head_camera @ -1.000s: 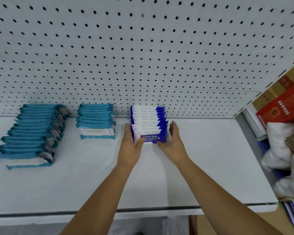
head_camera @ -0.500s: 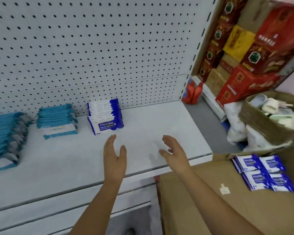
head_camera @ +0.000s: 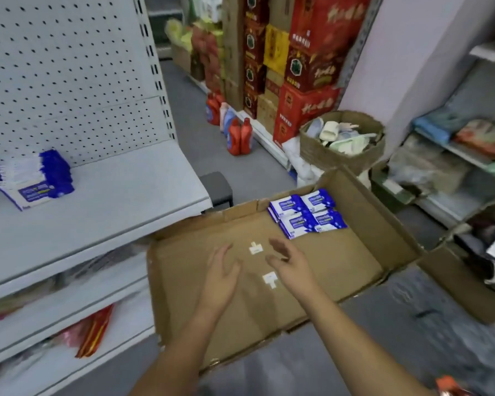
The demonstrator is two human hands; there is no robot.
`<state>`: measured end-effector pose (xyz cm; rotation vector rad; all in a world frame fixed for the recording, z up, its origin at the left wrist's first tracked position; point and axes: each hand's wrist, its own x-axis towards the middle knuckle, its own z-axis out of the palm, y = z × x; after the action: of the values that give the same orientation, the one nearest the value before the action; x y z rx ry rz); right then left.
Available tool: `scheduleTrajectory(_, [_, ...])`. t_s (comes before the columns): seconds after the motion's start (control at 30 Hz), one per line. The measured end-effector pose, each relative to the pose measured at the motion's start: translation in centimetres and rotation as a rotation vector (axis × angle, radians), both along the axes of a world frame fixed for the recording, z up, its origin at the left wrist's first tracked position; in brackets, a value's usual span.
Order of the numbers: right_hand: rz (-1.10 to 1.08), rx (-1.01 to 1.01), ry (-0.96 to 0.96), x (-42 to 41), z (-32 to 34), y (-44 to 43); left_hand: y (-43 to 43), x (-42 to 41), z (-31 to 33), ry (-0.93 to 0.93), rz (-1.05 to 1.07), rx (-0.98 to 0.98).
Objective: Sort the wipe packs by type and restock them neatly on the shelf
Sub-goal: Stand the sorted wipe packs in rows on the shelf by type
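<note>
A row of blue-and-white wipe packs [head_camera: 35, 178] stands on the white shelf [head_camera: 120, 201] at the left. Several more blue-and-white wipe packs [head_camera: 306, 215] lie in the far corner of an open cardboard box [head_camera: 363, 218] on the floor. My left hand [head_camera: 222, 275] and my right hand [head_camera: 290, 261] hover over the box's bare bottom, fingers spread and holding nothing, short of the packs. Two small white scraps [head_camera: 269, 278] lie between the hands.
A woven basket [head_camera: 340, 150] of goods stands behind the box, red bottles [head_camera: 239, 135] and stacked red cartons [head_camera: 306, 110] further back. A second shelf unit [head_camera: 455, 155] is at the right, lower shelves [head_camera: 55, 318] with goods at the left.
Both hands let go of the shelf row and came away from the shelf to above the cardboard box. The view swung right and down, from the shelf to the box.
</note>
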<state>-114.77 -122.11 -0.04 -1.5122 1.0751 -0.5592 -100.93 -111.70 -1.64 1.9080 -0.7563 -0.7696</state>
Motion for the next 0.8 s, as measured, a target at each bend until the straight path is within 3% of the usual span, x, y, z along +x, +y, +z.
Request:
scheduleTrajectory(0.3, [-0.115, 0.014, 0.054, -9.1, -2.4, -5.9, -6.9, -7.6, -2.6, 0.071, -0.049, 0.008])
scheduleTrajectory(0.57, [-0.134, 0.068, 0.192, -11.2, -6.5, -16.0, -17.0, -8.9, -7.7, 0.244, 0.018, 0.093])
scheduleTrajectory(0.8, [-0.106, 0.133, 0.332, -12.2, -9.9, -25.6, -25.0, -8.9, -11.4, 0.276, 0.106, 0.162])
